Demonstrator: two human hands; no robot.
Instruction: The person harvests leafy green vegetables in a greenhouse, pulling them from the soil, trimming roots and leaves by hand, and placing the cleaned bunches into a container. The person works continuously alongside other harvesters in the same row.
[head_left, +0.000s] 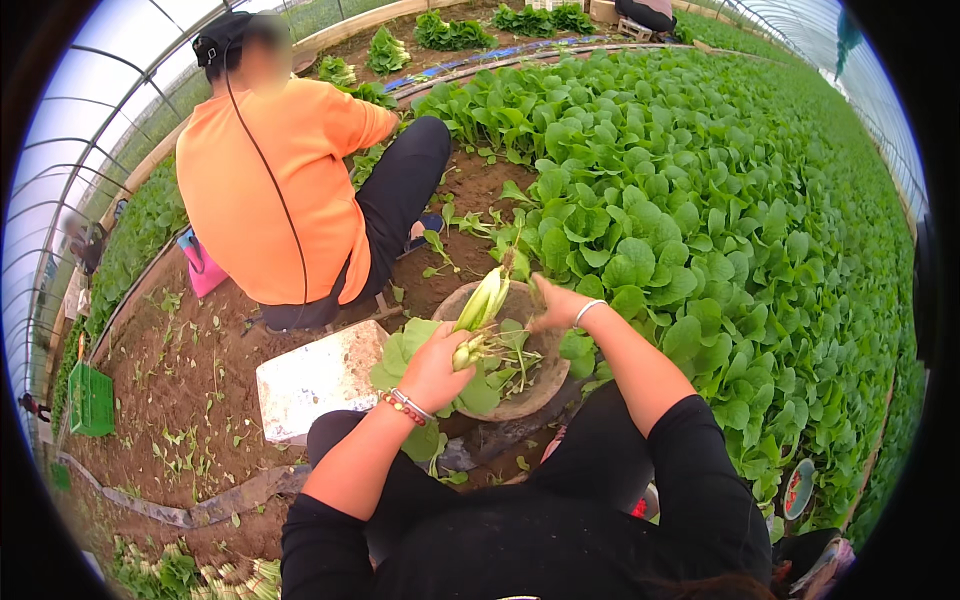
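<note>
My left hand (439, 371) is closed around a bunch of leafy greens (484, 300) with pale stems and roots. The roots point up and to the right, while the broad leaves hang on both sides of the wrist. Below the bunch is a round basin (551, 382) holding loose leaves and thin stems. My right hand (555, 304) is over the basin's right rim, beside the growing plants; its fingers are blurred, and whether they hold anything is unclear.
A white box (319, 382) stands left of the basin. A co-worker in an orange top (270, 187) sits ahead on the left. Dense leafy plants (697, 225) fill the right side. A green crate (90, 401) is at far left, and bundled greens (232, 581) lie at lower left.
</note>
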